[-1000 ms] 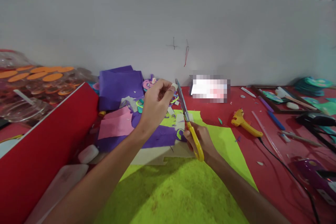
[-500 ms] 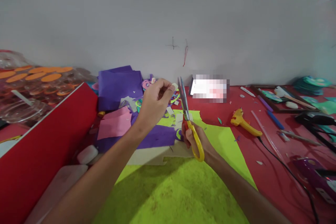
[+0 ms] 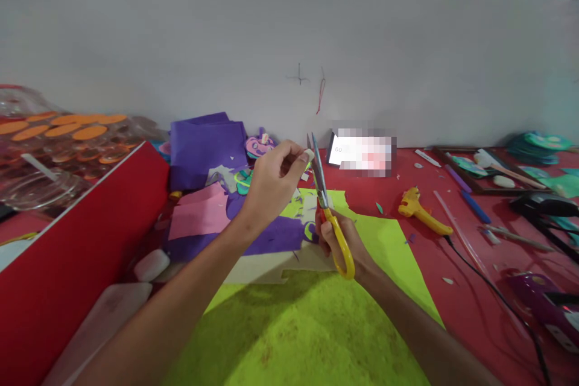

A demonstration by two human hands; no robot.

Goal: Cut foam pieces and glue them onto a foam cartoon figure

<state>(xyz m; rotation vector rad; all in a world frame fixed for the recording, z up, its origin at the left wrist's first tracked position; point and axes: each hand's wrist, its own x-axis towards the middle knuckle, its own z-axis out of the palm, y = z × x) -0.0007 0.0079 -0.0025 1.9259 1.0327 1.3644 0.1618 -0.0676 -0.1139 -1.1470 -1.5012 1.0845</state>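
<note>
Between the thumb and finger of my left hand (image 3: 275, 184) is a small white piece (image 3: 309, 155), right beside the scissor blades. My right hand (image 3: 337, 235) is closed round the yellow handles of the scissors (image 3: 342, 247), whose blades point up and stand slightly apart. Beneath both hands lie purple sheets (image 3: 275, 235), a pale strip (image 3: 256, 269) and a large yellow-green sheet (image 3: 289, 325). Pink sheets (image 3: 196, 217) rest to the left of my left hand.
A yellow glue gun (image 3: 423, 212) with a black cord lies at the right, near a blue stick (image 3: 474, 207) and a dark tray (image 3: 479, 189). A lit phone (image 3: 335, 151) leans on the grey partition (image 3: 181, 48). A red board (image 3: 85, 217) stands left.
My left hand has moved slightly right, bringing the small white piece up to the scissor blades. My right hand still holds the scissors in nearly the same place.
</note>
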